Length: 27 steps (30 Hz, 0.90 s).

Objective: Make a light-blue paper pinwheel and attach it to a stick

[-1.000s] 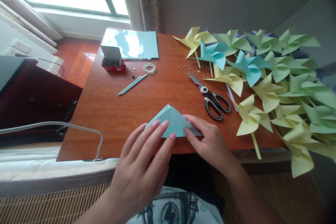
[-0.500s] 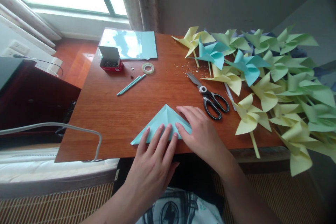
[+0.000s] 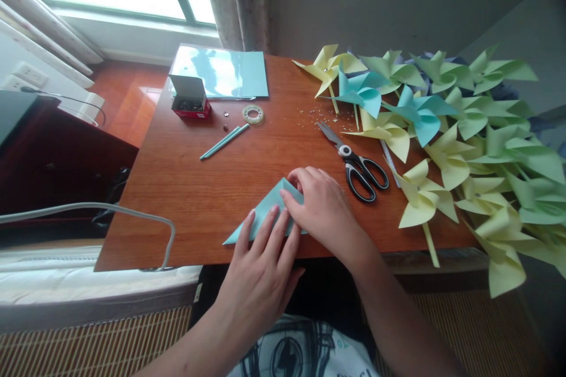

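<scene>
A light blue paper folded into a triangle (image 3: pixel 260 217) lies near the front edge of the wooden table (image 3: pixel 190 188). My left hand (image 3: pixel 260 265) rests on its lower part with the fingers stretched flat, pinning it down. My right hand (image 3: pixel 321 206) covers the triangle's right half, its fingers curled and pressing at the top corner. The right part of the paper is hidden under that hand.
Black-handled scissors (image 3: pixel 358 165) lie just right of my right hand. A heap of yellow, green and blue paper pinwheels (image 3: pixel 460 129) fills the right side. At the back are blue sheets (image 3: pixel 223 73), a red box (image 3: pixel 190 100), a tape roll (image 3: pixel 252 114) and blue sticks (image 3: pixel 223 141).
My right hand has slid left and up over the triangle to its top corner, fingers now curled. My left hand moved down the paper and holds it flat.
</scene>
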Each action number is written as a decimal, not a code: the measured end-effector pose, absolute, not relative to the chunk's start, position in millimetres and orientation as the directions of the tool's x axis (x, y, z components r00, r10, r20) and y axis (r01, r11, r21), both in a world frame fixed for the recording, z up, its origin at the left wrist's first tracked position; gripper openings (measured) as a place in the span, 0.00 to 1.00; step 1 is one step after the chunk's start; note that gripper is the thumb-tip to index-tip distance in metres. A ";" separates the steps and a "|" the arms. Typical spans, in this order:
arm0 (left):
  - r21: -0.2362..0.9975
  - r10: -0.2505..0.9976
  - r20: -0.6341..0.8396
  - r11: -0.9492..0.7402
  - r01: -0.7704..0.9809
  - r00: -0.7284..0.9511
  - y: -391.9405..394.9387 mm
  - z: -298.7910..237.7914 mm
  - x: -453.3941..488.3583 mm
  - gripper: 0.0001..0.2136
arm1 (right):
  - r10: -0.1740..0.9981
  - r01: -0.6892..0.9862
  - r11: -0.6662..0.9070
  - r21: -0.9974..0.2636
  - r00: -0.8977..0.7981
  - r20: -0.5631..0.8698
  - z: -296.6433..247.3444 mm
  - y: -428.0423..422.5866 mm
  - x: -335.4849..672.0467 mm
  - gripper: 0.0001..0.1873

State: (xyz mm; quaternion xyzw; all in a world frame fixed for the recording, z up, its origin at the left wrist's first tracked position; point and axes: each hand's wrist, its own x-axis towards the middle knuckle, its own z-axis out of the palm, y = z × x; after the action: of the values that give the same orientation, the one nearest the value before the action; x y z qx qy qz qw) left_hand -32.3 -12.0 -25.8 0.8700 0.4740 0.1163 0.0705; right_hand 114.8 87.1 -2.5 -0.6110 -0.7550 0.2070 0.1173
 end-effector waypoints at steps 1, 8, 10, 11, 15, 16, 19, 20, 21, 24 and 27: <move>0.238 0.840 0.144 -0.542 0.806 0.523 -12.3 -25.7 -32.4 0.27 | 0.969 0.850 0.174 -0.497 -0.237 -0.066 -4.3 86.7 116.8 0.06; 0.359 0.799 0.262 -0.602 0.713 0.542 -4.8 -11.7 -41.6 0.21 | 0.941 0.584 0.166 -0.795 -0.334 -0.048 -3.2 81.4 135.8 0.05; 0.426 0.818 0.318 -0.575 0.699 0.479 5.0 -6.2 -48.5 0.19 | 0.930 0.518 0.128 -0.846 -0.360 -0.080 -0.5 78.8 141.5 0.05; 0.460 0.840 0.329 -0.542 0.703 0.433 11.5 -3.5 -52.2 0.18 | 0.925 0.501 0.104 -0.859 -0.366 -0.102 0.8 77.3 144.0 0.05; 0.667 0.927 0.167 -0.356 0.654 0.334 43.8 5.6 -63.0 0.13 | 0.902 0.476 0.007 -0.879 -0.383 -0.200 5.1 70.9 150.9 0.05; 0.748 0.921 0.096 -0.317 0.583 0.377 51.8 6.8 -63.9 0.11 | 0.892 0.463 -0.020 -0.886 -0.392 -0.224 6.1 69.6 151.8 0.05; 0.894 0.874 -0.082 -0.149 0.424 0.479 70.4 5.8 -61.4 0.06 | 0.877 0.423 -0.077 -0.903 -0.402 -0.263 8.2 67.0 153.9 0.05; 0.910 0.861 -0.105 -0.118 0.397 0.498 74.4 4.0 -59.4 0.06 | 0.881 0.420 -0.083 -0.904 -0.394 -0.263 8.5 66.6 154.6 0.05; 0.924 0.855 -0.120 -0.089 0.372 0.504 77.4 1.7 -57.1 0.07 | 0.885 0.422 -0.083 -0.903 -0.385 -0.261 8.4 66.4 155.5 0.05; 0.952 0.849 -0.152 -0.013 0.307 0.506 82.3 -4.8 -51.2 0.08 | 0.900 0.418 -0.086 -0.904 -0.357 -0.251 6.0 66.9 158.7 0.05; 0.960 0.851 -0.163 0.021 0.278 0.500 84.4 -7.9 -48.6 0.09 | 0.912 0.370 -0.108 -0.923 -0.332 -0.240 1.5 68.2 161.3 0.06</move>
State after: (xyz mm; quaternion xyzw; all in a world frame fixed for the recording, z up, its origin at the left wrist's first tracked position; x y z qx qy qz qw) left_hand -48.6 84.4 -7.9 0.6527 0.4323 0.2516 0.5690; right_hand 161.3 68.2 1.5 -0.5191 -0.6175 0.5336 0.2539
